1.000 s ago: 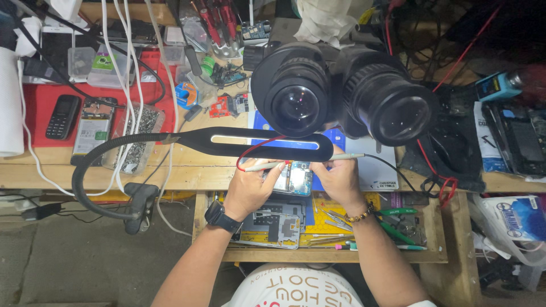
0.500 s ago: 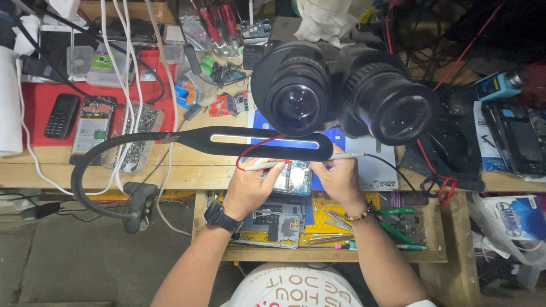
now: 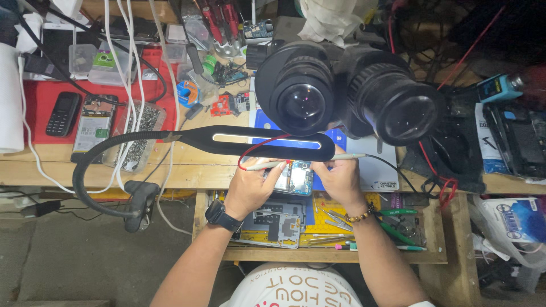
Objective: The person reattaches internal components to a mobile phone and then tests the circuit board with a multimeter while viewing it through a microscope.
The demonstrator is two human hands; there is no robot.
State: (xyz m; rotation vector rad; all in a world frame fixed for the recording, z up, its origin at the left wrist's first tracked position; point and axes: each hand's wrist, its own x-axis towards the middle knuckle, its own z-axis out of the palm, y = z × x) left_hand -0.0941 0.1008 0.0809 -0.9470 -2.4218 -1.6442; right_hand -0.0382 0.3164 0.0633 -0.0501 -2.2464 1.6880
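An opened phone with its circuit board bare lies at the bench's front edge, between my two hands. My left hand, with a black watch on its wrist, grips a grey probe that trails a red wire. My right hand, with a bead bracelet on its wrist, pinches a thin light probe that trails a black wire. Both probes point toward the board; their tips are hidden under the black lamp bar. The two microscope eyepieces loom right above.
A red mat at the left holds a black keypad phone, another opened phone and a tray of small parts. White cables cross it. The open drawer below holds a phone frame, tweezers and green-handled pliers.
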